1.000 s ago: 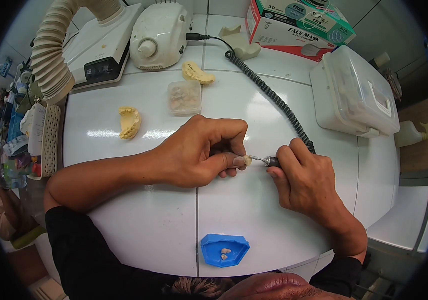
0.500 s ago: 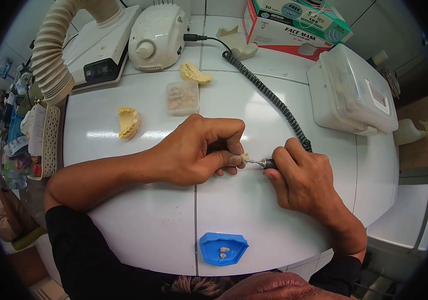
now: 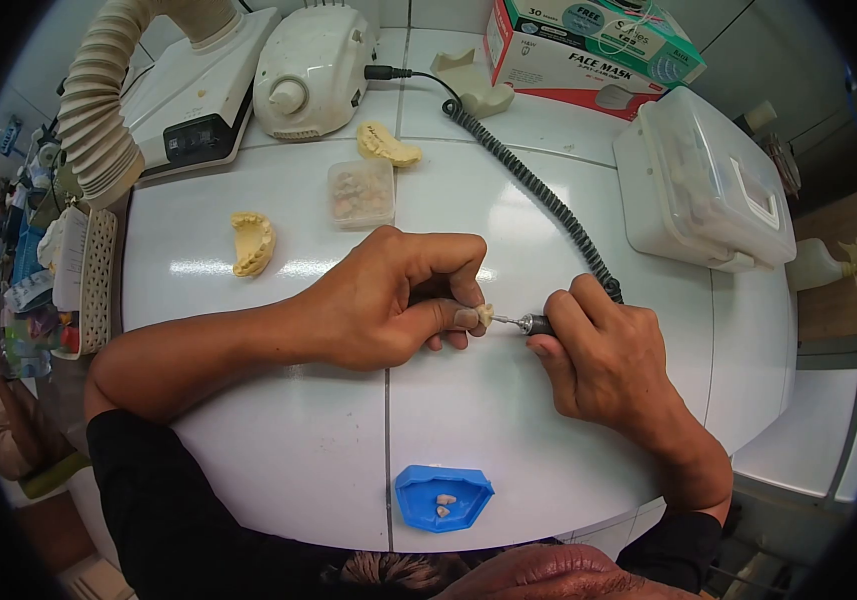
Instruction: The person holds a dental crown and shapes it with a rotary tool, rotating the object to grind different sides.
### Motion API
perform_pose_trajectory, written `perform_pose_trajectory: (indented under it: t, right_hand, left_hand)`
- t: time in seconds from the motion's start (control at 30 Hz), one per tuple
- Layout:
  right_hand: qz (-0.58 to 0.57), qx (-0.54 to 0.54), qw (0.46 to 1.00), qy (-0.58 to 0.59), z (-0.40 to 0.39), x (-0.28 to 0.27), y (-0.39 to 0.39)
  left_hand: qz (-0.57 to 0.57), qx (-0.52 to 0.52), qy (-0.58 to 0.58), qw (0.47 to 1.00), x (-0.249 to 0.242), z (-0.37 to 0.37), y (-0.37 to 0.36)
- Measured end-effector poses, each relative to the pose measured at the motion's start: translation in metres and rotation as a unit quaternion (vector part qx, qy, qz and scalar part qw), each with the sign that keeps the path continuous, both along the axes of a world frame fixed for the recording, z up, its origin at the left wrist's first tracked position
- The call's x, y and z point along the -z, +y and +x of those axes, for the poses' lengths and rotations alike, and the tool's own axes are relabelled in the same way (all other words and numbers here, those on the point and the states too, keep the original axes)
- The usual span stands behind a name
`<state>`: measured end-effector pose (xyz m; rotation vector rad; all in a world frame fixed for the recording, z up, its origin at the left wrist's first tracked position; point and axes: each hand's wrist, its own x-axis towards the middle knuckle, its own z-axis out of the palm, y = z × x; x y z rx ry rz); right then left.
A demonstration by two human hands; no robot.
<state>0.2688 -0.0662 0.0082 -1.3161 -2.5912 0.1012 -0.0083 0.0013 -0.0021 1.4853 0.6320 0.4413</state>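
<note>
Between the thumb and fingers of my left hand (image 3: pixel 389 300) is pinched a small cream-coloured dental crown (image 3: pixel 486 316). My right hand (image 3: pixel 604 345) grips a rotary handpiece (image 3: pixel 539 325) like a pen, its thin metal bur pointing left with the tip right at the crown. A black coiled cord (image 3: pixel 539 185) runs from behind the right hand up to the white control box (image 3: pixel 314 75). Below the hands, near the table's front edge, a blue tray (image 3: pixel 469 512) holds a few small tooth-coloured pieces (image 3: pixel 445 501).
Yellowish dental casts (image 3: pixel 253 245) and a clear box of tooth-coloured pieces (image 3: pixel 361 195) lie beyond my left hand. A dust extractor with a ribbed hose (image 3: pixel 99 110) stands back left. Face mask boxes (image 3: pixel 579 65) and a lidded case (image 3: pixel 704 185) are back right. Another person (image 3: pixel 11 430) sits far left.
The whole view has shifted very slightly. My hands keep the same hold, with the bur tip still at the crown.
</note>
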Motion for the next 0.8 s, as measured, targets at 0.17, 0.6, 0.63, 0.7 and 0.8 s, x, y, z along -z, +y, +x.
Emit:
perform_pose_trajectory:
  t: [0.17, 0.6, 0.63, 0.7, 0.8]
  right_hand:
    - [-0.005, 0.007, 1.0, -0.002, 0.0, -0.001, 0.0]
    - [-0.002, 0.038, 0.999, 0.026, 0.001, 0.0, -0.001]
    - [-0.003, 0.037, 0.999, 0.026, 0.001, 0.0, 0.0]
    - [-0.003, 0.038, 0.999, 0.029, 0.001, 0.0, 0.0]
    - [-0.007, 0.04, 0.999, 0.031, 0.001, -0.001, -0.001]
  left_hand:
    - [-0.003, -0.001, 0.003, 1.0, -0.001, 0.0, 0.0]
    - [0.013, -0.024, -0.018, 0.999, 0.009, -0.002, 0.003]
    - [0.001, -0.026, -0.026, 0.999, 0.011, -0.002, 0.003]
    - [-0.009, -0.028, -0.032, 0.999, 0.011, -0.003, 0.003]
    - [-0.019, -0.033, -0.031, 0.999, 0.01, -0.002, 0.003]
